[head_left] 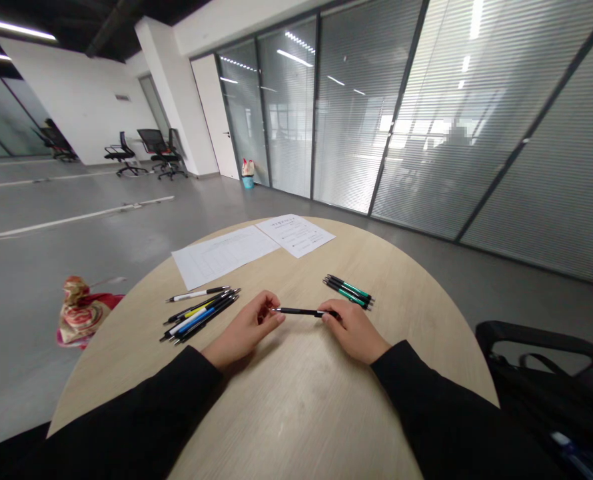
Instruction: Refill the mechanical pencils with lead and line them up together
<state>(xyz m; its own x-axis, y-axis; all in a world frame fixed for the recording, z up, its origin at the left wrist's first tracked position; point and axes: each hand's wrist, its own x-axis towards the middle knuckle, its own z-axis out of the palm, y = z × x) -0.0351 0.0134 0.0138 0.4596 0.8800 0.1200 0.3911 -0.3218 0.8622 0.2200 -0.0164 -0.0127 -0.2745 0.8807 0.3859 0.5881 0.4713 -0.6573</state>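
Black pen (299,311) held level above the middle of the near part of the table (296,413), between the two hands. One end is pinched by the thumb and fingers of the right hand (349,328); the other end is met by the curled fingers of the left hand (249,327), though whether these are closed on it cannot be told. Just beyond the right hand, green-and-black pens (351,288) are laid side by side, closely aligned. Beside the left hand, mixed pens (196,320), with blue, yellow and black among them, are heaped loosely; a white pen (198,295) is set slightly apart above them. Progress, as judged: work on the held pen is under way and unfinished, and two groups have been formed. Which group is finished cannot be told. Farther out, two printed sheets (226,255) are laid flat, with no pen on them.
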